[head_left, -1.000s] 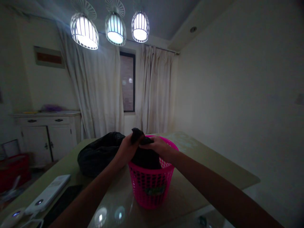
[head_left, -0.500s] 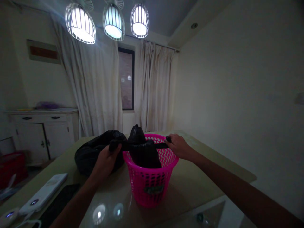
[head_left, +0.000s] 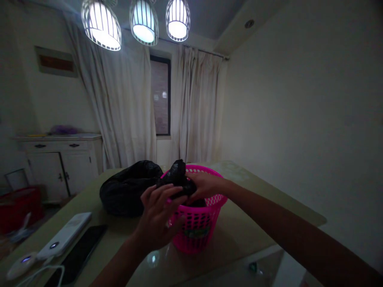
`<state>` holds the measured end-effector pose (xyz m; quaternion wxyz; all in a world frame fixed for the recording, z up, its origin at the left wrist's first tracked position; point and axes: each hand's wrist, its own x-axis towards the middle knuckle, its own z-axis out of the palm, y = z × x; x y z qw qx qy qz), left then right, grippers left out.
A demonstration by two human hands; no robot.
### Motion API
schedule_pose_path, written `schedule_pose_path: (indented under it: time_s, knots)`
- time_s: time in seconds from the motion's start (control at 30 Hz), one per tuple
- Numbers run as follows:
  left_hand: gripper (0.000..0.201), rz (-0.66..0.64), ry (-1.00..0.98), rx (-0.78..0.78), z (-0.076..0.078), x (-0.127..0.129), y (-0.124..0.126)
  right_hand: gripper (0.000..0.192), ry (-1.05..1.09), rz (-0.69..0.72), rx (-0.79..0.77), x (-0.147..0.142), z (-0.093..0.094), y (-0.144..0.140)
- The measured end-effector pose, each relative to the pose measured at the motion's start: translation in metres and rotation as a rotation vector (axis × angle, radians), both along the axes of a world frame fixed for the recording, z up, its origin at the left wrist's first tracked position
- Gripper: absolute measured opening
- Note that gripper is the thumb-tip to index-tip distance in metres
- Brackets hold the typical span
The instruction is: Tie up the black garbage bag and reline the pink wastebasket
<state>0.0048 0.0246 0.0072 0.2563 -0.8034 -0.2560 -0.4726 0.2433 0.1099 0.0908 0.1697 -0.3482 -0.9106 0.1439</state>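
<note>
Both hands (head_left: 179, 199) on black bag (head_left: 178, 178) atop basket (head_left: 206, 223).

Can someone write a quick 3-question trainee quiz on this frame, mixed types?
1. True or false: the round pink perforated plastic basket stands on the glossy table.
2. Which hand grips the crumpled black plastic bag inside the basket? A) left hand B) right hand C) neither
3. Fill in: the bulging black plastic sack lies on the table to the ____ of the basket.

Key:
1. True.
2. B: the right hand closes on the bag's bunched top; the left hand is spread in front of the basket, fingers open.
3. Left.
</note>
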Motion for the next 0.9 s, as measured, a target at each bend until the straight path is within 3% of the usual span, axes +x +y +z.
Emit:
schedule_pose_path:
  time_s: [0.07, 0.13, 0.2, 0.3, 0.4, 0.5, 0.6, 0.7, 0.8, 0.9]
  knots:
    - [0.025, -0.023, 0.044, 0.028, -0.001, 0.008, -0.006, 0.033, -0.100, -0.040, 0.074, -0.004, -0.004, 0.008]
    - [0.014, 0.010, 0.000, 0.049, -0.002, 0.013, -0.007, 0.025, -0.037, -0.080, 0.124, 0.000, -0.001, 0.016]
    - [0.007, 0.075, -0.043, 0.088, -0.001, 0.017, -0.006, 0.028, 0.178, -0.167, 0.156, 0.011, 0.008, 0.024]
    - [0.010, 0.130, -0.018, 0.143, -0.001, 0.019, -0.002, 0.023, 0.643, -0.433, 0.227, 0.038, 0.032, 0.037]
    - [0.012, 0.070, -0.008, 0.080, -0.007, 0.022, 0.001, 0.027, 1.116, -0.696, 0.363, 0.074, 0.060, 0.049]
    - [0.014, -0.010, -0.066, 0.028, -0.021, 0.022, 0.008, 0.030, 1.380, -0.894, 0.639, 0.115, 0.087, 0.053]
    - [0.030, -0.037, -0.206, 0.085, -0.044, 0.009, 0.024, 0.044, 1.349, -0.921, 0.950, 0.154, 0.106, 0.047]
    - [0.024, 0.027, -0.455, -0.010, -0.065, -0.019, 0.050, 0.045, 1.108, -0.969, 1.017, 0.184, 0.105, 0.036]
    - [0.022, 0.207, -0.614, -0.048, -0.082, -0.051, 0.075, 0.047, 0.866, -1.032, 0.897, 0.202, 0.080, 0.030]
    - [0.029, 0.258, -0.670, -0.210, -0.093, -0.074, 0.090, 0.054, 0.629, -1.086, 0.724, 0.214, 0.034, 0.032]
